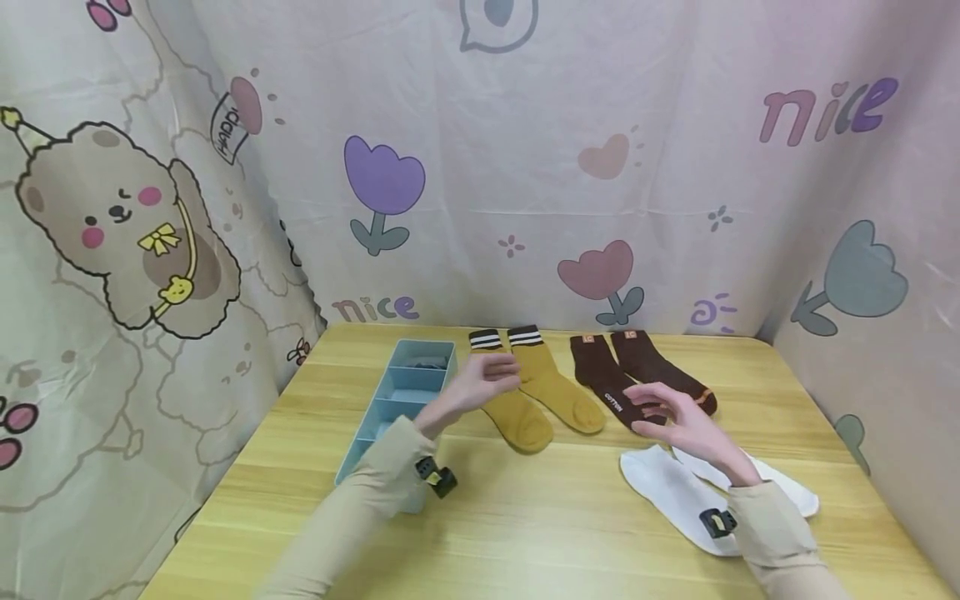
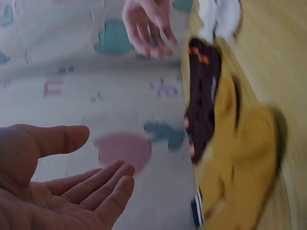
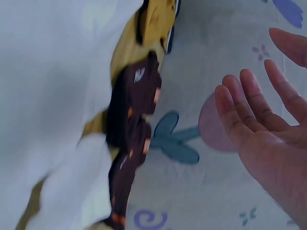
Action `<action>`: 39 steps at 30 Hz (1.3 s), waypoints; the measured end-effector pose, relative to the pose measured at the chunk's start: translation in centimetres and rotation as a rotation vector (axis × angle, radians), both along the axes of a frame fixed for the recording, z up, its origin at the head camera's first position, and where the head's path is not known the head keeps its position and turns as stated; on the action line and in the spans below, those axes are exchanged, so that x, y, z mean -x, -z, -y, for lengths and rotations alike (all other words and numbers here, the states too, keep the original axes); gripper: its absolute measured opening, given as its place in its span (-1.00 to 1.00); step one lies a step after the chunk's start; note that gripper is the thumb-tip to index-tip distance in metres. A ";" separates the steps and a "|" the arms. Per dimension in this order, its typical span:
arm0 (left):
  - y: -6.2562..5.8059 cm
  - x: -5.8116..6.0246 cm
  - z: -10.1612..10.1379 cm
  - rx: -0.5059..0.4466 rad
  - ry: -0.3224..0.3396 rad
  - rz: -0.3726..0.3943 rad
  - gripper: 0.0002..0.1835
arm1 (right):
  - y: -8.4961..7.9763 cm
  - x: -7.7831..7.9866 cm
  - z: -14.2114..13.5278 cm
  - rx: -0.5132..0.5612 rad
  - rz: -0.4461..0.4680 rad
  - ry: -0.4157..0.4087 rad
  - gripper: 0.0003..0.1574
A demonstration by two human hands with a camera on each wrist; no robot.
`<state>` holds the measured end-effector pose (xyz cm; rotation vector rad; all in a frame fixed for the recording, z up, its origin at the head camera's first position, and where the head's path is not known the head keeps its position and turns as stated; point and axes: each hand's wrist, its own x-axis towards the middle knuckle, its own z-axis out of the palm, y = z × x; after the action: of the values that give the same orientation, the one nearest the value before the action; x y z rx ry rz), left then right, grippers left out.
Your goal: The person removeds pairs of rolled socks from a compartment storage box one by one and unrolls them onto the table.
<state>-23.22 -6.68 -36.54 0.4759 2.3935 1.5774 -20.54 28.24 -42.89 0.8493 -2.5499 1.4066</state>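
Note:
In the head view my left hand (image 1: 487,382) hovers by the mustard socks (image 1: 558,392), which have dark cuffs with white stripes. The left wrist view shows its fingers relaxed and holding nothing. My right hand (image 1: 678,421) hangs in front of the dark brown socks (image 1: 660,367) and over the white socks (image 1: 667,492). Nothing lies between its fingers, as the right wrist view shows. Part of the white pair is hidden under the right wrist and sleeve. Each pair lies flat, its two socks side by side.
A light blue box (image 1: 358,454) with several compartments stands left of the mustard socks, partly behind the left forearm. Greyish items (image 1: 426,362) sit in its far compartment. All rests on a wooden table (image 1: 540,533) bordered by a printed curtain (image 1: 480,250) at the back and sides.

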 end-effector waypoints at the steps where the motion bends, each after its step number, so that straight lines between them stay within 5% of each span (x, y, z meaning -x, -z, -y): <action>1: 0.0 0.1 1.0 0.002 -0.014 -0.003 -0.46 | 0.0 0.2 0.4 -0.003 0.010 -0.014 -0.52; 10: 0.9 0.5 10.0 -0.018 -0.055 -0.026 -0.42 | 0.0 2.1 4.9 0.044 0.037 -0.216 -0.47; 18: 2.3 0.5 16.8 0.082 -0.197 -0.027 -0.35 | -0.5 3.3 8.4 0.015 0.085 -0.297 -0.41; 29: 3.6 0.1 19.8 0.166 -0.276 0.045 -0.34 | -0.4 4.9 12.1 0.026 0.161 -0.387 -0.37; 39: 4.5 -0.5 20.8 0.220 -0.262 0.085 -0.48 | 0.0 6.1 14.2 0.014 0.191 -0.424 -0.40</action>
<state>-22.72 -27.48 -41.08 0.0529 2.6059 1.3713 -26.67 14.03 -42.86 1.3782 -2.5929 1.6869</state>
